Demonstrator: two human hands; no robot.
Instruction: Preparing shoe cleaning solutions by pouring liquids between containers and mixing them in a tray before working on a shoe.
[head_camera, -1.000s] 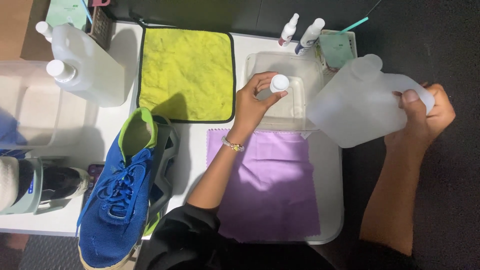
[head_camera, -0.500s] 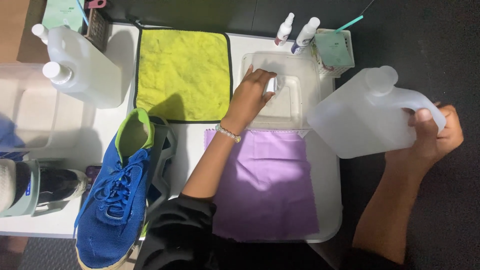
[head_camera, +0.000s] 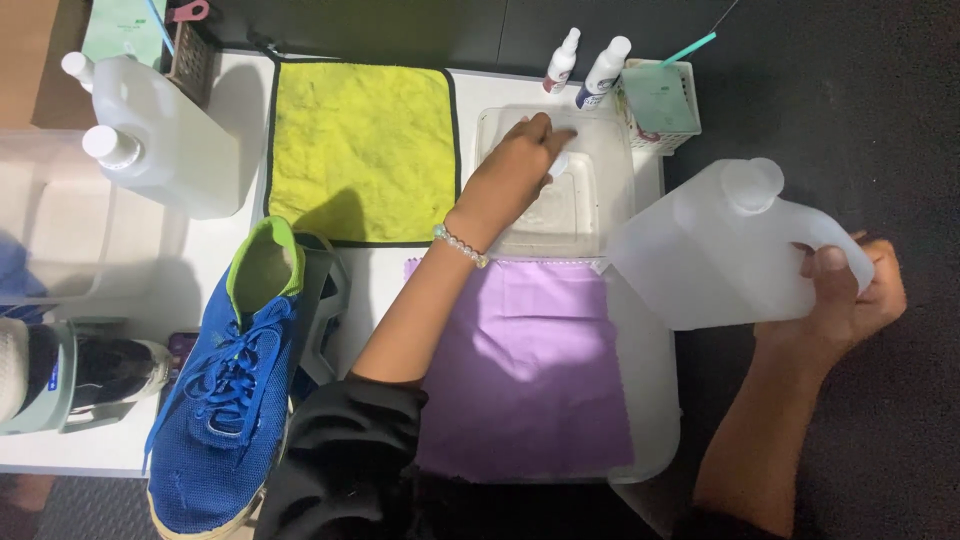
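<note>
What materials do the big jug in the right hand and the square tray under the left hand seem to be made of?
The jug looks like translucent, matte white plastic: light passes dimly through its walls. The tray seems to be clear, glossy plastic, since the table shows through it. The right hand grips the jug's handle; the left hand reaches into the tray.

Three large white jugs (head_camera: 735, 250) (head_camera: 165, 130) (head_camera: 150, 175). Two small spray bottles (head_camera: 562, 62) (head_camera: 605, 68). Two cloths: one yellow (head_camera: 362, 150), one purple (head_camera: 530, 370). One clear tray (head_camera: 590, 200). One blue shoe (head_camera: 225, 390). One small white basket (head_camera: 660, 105). Two hands (head_camera: 515, 170) (head_camera: 850, 295).
</note>
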